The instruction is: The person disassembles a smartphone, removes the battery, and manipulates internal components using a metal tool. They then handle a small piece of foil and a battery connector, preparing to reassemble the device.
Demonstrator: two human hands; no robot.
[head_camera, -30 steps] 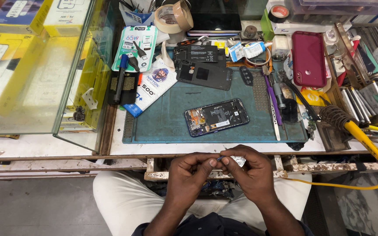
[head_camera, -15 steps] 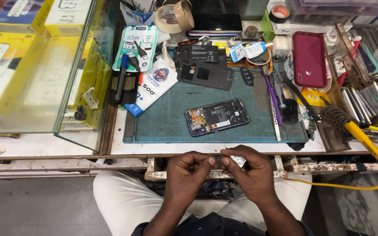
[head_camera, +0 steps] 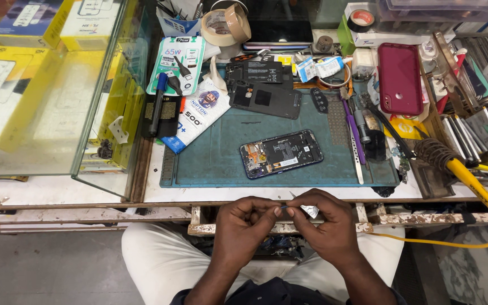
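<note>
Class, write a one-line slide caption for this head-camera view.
Both hands, left hand and right hand, pinch a small silvery part below an opened phone.

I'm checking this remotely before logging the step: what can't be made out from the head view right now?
- Small silvery piece pinched between left hand and right hand: too small to identify, partly covered by the fingers.
- Open drawer contents: hidden beneath both hands.
- Parts inside the opened phone: too small to tell apart.
- Masking tape roll: cut off by the top edge.
</note>
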